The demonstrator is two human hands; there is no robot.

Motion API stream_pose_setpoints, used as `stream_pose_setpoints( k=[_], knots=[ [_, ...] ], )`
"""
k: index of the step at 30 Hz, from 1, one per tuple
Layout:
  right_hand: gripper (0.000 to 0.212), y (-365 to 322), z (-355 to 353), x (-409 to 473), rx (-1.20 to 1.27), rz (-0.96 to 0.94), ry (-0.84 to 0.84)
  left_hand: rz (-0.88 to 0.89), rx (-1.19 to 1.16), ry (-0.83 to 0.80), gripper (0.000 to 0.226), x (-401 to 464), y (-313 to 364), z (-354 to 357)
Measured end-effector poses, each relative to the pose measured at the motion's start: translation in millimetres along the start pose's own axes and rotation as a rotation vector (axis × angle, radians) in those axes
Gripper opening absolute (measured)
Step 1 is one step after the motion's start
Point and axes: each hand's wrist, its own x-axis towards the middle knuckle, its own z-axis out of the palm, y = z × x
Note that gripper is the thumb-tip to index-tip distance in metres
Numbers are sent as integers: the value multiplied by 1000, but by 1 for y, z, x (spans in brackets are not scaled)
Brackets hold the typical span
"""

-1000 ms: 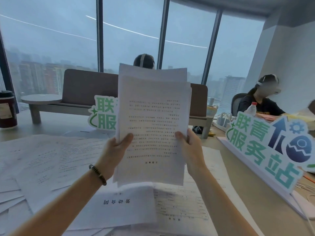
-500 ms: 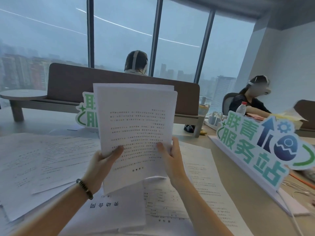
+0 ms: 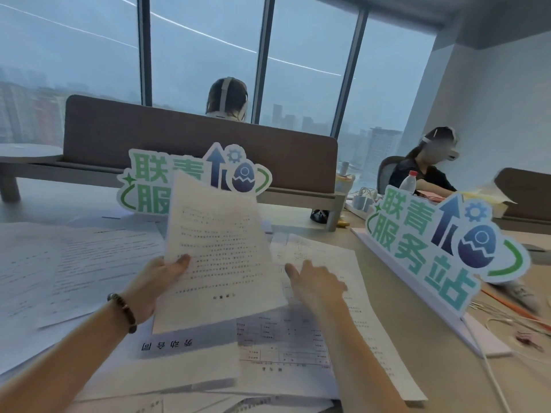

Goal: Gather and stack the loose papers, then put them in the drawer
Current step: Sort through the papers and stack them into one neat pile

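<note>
My left hand (image 3: 162, 280), with a bead bracelet on the wrist, grips the left edge of a thin stack of printed papers (image 3: 219, 254) held tilted above the desk. To the right of the stack, my right hand (image 3: 316, 283) is off it, fingers spread, resting over a loose sheet (image 3: 357, 296) on the desk. Several more loose sheets (image 3: 59, 263) lie spread on the left, and a sheet with a printed title (image 3: 179, 356) lies under my left forearm. No drawer is in view.
Two standing cut-out signs with green characters flank the papers, one behind them (image 3: 149, 186) and one on the right (image 3: 441, 242). Cables and an orange pen (image 3: 512, 311) lie at the far right. A brown divider (image 3: 193, 144) stands behind; two other people sit beyond it.
My right hand has let go of the stack and dropped to the sheet on the desk. The stack, now held by the left hand alone, has come lower and tilted.
</note>
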Motion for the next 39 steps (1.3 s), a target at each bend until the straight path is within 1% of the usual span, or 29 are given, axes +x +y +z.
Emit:
stream_pose_setpoints(
  k=[1, 2, 3, 6, 10, 14, 15, 19, 22, 24, 27, 30, 32, 34, 35, 37, 39],
  knots=[
    [60, 4, 3, 0, -68, 64, -73, -43, 45, -8, 25, 4, -4, -2],
    [61, 6, 6, 2, -96, 75, -121, -79, 100, -15, 27, 7, -9, -2],
    [61, 5, 10, 4, -90, 50, -133, -103, 164, -19, 27, 9, -12, -2],
    [56, 2, 11, 9, 59, -53, -77, -118, 294, -19, 28, 11, -15, -1],
    [53, 1, 5, 9, 251, -106, -71, -119, 325, -12, 26, 8, -13, 0],
    [55, 7, 2, 11, 341, -74, -105, -125, 317, -15, 25, 5, -13, -1],
    [53, 7, -1, 10, 363, -71, -124, -127, 309, -15, 24, 5, -12, -1],
    [32, 8, -6, 8, 461, -83, -181, -140, 260, -17, 22, 4, -11, 0],
    [23, 11, -2, 10, 534, -40, -163, -152, 194, -27, 21, 3, -10, 1],
    [22, 13, 0, 12, 589, -4, -152, -171, 129, -36, 21, 3, -9, -1],
    [24, 17, 1, 16, 610, 6, -108, -200, 46, -25, 20, 4, -5, -6],
    [31, 23, 2, 20, 552, 18, 27, -209, -4, -10, 16, 5, -2, -10],
    [40, 27, 3, 21, 432, 47, 100, -215, -11, -25, 15, 3, -1, -10],
    [39, 28, 5, 19, 255, 94, 127, -221, 1, -40, 16, 3, -1, -10],
    [38, 29, 6, 20, 164, 118, 111, -222, 8, -46, 18, 2, -2, -11],
    [35, 31, 6, 21, 42, 162, 11, -222, 19, -59, 21, 2, -3, -11],
    [37, 32, 4, 21, 23, 190, -86, -224, 32, -71, 22, 2, -4, -11]
  ],
)
